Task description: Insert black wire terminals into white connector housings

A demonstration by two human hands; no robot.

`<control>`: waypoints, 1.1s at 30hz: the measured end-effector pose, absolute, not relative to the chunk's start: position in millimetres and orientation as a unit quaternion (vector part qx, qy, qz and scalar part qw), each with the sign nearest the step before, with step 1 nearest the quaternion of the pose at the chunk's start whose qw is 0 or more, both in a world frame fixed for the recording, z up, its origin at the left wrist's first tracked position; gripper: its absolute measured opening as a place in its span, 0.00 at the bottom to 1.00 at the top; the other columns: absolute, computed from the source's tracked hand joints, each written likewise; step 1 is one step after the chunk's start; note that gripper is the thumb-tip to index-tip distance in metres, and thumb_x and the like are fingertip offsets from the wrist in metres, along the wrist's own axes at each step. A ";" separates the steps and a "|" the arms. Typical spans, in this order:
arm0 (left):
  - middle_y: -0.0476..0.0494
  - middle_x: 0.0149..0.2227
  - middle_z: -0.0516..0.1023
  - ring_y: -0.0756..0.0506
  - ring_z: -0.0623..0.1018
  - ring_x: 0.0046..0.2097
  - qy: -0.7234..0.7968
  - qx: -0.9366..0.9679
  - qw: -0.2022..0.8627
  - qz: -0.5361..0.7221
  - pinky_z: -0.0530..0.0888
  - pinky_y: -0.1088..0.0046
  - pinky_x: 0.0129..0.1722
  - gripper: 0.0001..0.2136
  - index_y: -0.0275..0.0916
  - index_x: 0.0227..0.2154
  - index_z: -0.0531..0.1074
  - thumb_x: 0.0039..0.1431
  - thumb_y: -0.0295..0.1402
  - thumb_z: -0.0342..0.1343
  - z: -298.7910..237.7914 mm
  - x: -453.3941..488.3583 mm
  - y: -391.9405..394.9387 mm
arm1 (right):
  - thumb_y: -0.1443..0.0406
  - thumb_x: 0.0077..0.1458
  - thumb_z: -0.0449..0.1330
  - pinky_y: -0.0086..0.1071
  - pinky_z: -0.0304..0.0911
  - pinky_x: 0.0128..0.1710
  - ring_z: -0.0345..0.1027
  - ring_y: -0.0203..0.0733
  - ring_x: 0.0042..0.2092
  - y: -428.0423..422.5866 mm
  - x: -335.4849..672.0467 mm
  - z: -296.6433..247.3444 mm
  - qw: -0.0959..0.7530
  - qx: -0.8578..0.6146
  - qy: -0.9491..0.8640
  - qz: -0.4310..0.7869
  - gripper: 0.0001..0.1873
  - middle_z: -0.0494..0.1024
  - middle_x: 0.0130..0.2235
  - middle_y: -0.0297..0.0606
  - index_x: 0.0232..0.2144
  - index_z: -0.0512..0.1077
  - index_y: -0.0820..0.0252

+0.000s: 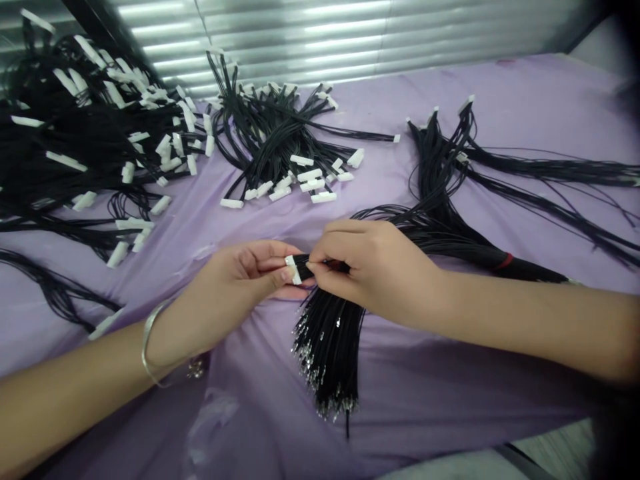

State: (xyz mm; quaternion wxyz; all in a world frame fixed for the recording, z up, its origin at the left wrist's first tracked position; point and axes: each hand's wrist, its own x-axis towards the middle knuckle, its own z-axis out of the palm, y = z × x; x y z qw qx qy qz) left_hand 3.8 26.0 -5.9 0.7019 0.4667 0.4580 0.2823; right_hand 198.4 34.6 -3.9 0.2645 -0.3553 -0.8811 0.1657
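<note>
**Two tight pinches, side by side**

My left hand (235, 287) and right hand (373, 270) meet near the middle of a creased lilac cloth (400, 393). Between them, just above the cloth, is a narrow white plastic connector (291, 269). My left thumb and fingers are closed narrowly around it. My right thumb and forefinger pinch the short run of thin black insulated wires (327, 347) just beside it, almost touching my left fingertips. I can't tell how the wires sit in the connector because my fingers hide that spot.

Those wires fan out toward me over the cloth and end in small bright crimped metal terminals (325, 393). To the right, a thick black wire bundle (530, 269) with a red band (505, 261) runs out from under my right hand. Farther right lies a loose spray of long black wires (450, 160). On the far left sits a big heap of black wires with white connectors (85, 133), and a smaller bunch of the same (280, 147) lies beside it toward the middle. A silver bangle (150, 340) circles my left wrist. A ribbed metal panel (300, 33) stands beyond the cloth.
</note>
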 end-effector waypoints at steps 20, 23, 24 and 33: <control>0.48 0.34 0.81 0.49 0.81 0.38 0.462 0.420 0.718 0.310 0.78 0.77 0.41 0.07 0.36 0.38 0.74 0.56 0.27 0.61 -3.6 3.5 25.1 | 0.70 0.64 0.45 0.38 0.62 0.40 0.65 0.42 0.40 34.9 223.9 14.8 0.152 -0.168 -0.974 -0.019 0.16 0.74 0.35 0.42 0.32 0.73 0.65; 0.48 0.34 0.81 0.49 0.80 0.38 0.449 0.425 0.723 0.308 0.78 0.78 0.41 0.06 0.36 0.37 0.74 0.56 0.27 0.61 -4.9 3.1 26.2 | 0.70 0.62 0.48 0.33 0.63 0.37 0.66 0.39 0.36 28.4 217.2 15.4 0.193 -0.210 -0.957 0.049 0.12 0.74 0.33 0.41 0.33 0.71 0.67; 0.47 0.34 0.81 0.50 0.80 0.38 0.444 0.433 0.723 0.305 0.78 0.78 0.41 0.06 0.36 0.37 0.74 0.56 0.28 0.61 -5.4 2.9 26.6 | 0.70 0.61 0.49 0.31 0.63 0.35 0.65 0.37 0.34 26.0 215.4 16.3 0.202 -0.235 -0.948 0.077 0.11 0.73 0.32 0.40 0.33 0.70 0.67; 0.43 0.36 0.82 0.45 0.81 0.42 0.452 0.438 0.719 0.296 0.78 0.73 0.43 0.07 0.35 0.40 0.73 0.57 0.28 0.59 -3.5 3.6 24.7 | 0.71 0.50 0.56 0.24 0.55 0.26 0.59 0.28 0.24 30.3 216.3 15.7 0.205 -0.416 -0.862 0.203 0.05 0.69 0.23 0.27 0.23 0.68 0.60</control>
